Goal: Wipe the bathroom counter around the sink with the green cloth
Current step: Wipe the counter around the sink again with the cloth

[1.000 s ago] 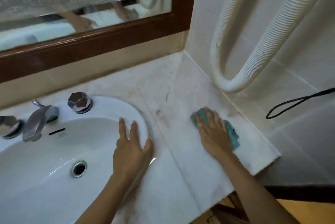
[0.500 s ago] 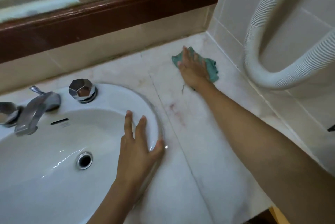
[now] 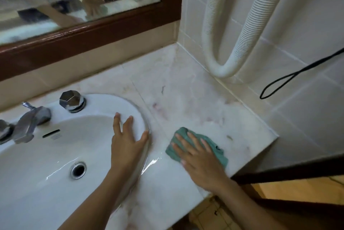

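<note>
Green crumpled cloth lies flat on the pale marble counter near its front edge, just right of the white oval ceramic sink. It is pinned under the right hand, whose fingers are straight and spread across it. The left hand rests open, fingers splayed, on the sink's right rim as a brace. A film of water glints between the two hands, and I judge that a slick rim there could let the bracing palm slide into the basin. A stroke pulled too far forward could carry the cloth off the counter's lip. Farther back sit a reddish smear and a dark fleck, which light passes may skip. Beyond, the white ribbed hose hangs in a loop close over the back corner. A long push could knock it, and the corner beneath could go unwiped.
</note>
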{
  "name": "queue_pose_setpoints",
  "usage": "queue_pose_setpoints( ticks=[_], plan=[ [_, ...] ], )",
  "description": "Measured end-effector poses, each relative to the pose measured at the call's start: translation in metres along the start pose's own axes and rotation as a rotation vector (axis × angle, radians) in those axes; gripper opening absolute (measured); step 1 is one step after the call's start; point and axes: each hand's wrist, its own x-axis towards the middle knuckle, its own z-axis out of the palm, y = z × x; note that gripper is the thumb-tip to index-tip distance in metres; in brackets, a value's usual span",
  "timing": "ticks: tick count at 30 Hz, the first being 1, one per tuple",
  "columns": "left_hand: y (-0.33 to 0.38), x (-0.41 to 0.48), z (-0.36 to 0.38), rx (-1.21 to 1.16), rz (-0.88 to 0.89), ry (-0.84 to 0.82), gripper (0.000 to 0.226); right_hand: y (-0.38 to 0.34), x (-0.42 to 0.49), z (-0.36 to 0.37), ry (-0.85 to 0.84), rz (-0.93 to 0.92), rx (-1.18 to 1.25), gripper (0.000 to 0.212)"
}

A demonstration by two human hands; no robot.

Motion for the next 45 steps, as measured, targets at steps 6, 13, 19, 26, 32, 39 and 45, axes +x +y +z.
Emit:
queue_pose_setpoints(
  ticks=[6,13,19,26,32,39,45],
  plan=[
    [0.0,0.0,0.002,-0.002,-0.026,0.004,0.069,0.111,0.064,-0.035,0.117,0.441,-0.076,0.057],
    [-0.006,0.003,0.006,-0.001,-0.01,0.032,0.068,0.08,0.176,-0.049,0.125,0.438,0.014,0.055],
    [-0.005,0.0,0.005,0.015,0.004,0.028,0.066,-0.051,0.059,0.006,0.165,0.153,0.083,0.054],
    [-0.005,0.0,0.003,0.011,0.029,0.014,0.063,0.056,-0.034,-0.006,0.179,0.461,-0.03,0.054],
    [-0.003,0.001,0.004,0.017,0.001,0.011,0.061,0.075,0.078,-0.032,0.218,0.648,0.016,0.055],
    [-0.007,0.002,0.004,0.028,0.02,0.024,0.072,0.056,0.117,-0.035,0.146,0.3,0.03,0.055],
    [-0.007,0.001,0.005,0.028,0.019,0.023,0.07,0.101,0.032,-0.026,0.231,0.614,0.017,0.058]
  ],
)
